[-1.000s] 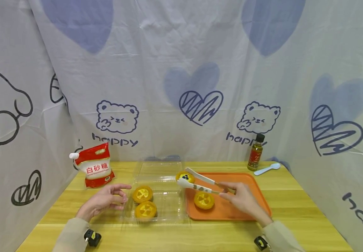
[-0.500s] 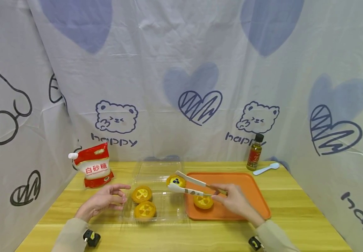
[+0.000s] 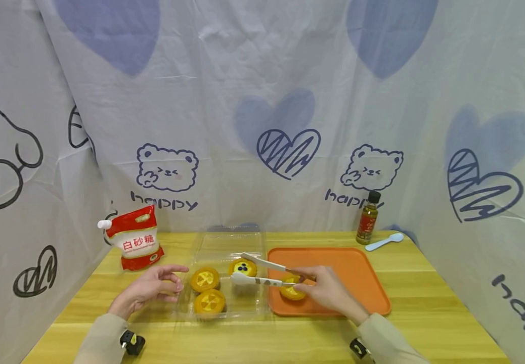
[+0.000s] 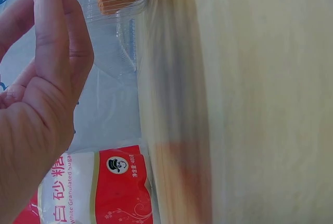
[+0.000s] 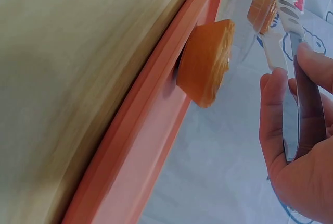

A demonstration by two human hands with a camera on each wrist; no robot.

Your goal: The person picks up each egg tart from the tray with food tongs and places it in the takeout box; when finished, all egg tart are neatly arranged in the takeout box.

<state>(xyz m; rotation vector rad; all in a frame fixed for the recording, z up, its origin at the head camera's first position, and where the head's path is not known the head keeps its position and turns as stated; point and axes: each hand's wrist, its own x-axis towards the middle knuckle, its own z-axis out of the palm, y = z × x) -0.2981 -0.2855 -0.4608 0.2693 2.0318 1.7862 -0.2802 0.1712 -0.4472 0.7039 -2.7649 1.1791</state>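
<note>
My right hand [image 3: 323, 288] grips a pair of tongs [image 3: 267, 282] with white spotted tips. Between those tips sits an egg tart [image 3: 241, 266] topped with dark berries, over the back right part of the clear plastic box [image 3: 255, 306]. Two egg tarts, the rear one [image 3: 205, 279] and the front one [image 3: 210, 302], lie in the box's left side. Another egg tart [image 5: 205, 62] rests on the orange tray [image 3: 358, 278], partly covered by the right hand in the head view. My left hand [image 3: 153, 287] is held beside the box's left edge, fingers loosely bent, holding nothing.
A red and white bag of sugar [image 3: 139, 242] stands at the back left. At the back right are a small bottle [image 3: 367, 222] with a black cap and a pale blue spoon [image 3: 384, 241]. The box's lid [image 3: 230, 242] stands raised behind it, near the curtain.
The right hand has carried the berry-topped tart in the tongs leftward, from the tray's back left corner to over the box. The left hand has stayed nearly still.
</note>
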